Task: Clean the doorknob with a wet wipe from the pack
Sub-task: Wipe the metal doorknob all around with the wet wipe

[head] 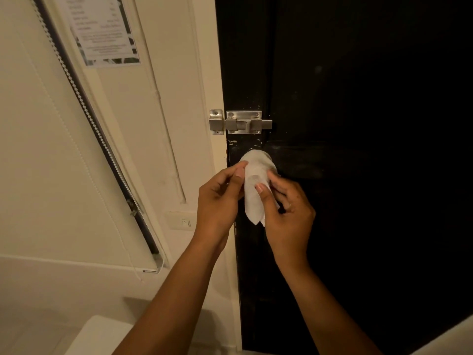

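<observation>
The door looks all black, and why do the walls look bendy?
Head view: dim yellowish light, so the dark door swallows detail; only the metal bolt and white wipe stand out. The wide lens bends the blind's edge slantwise. The paper notice is too blurry to read.

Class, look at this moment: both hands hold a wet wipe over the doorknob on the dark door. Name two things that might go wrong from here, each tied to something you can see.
1. The wet wipe is pinched only at its edges by the left hand and right hand, with a loose tail hanging; it may slide off the knob instead of scrubbing.
2. The wipe hides the doorknob completely, so patches could be missed unseen.
</observation>
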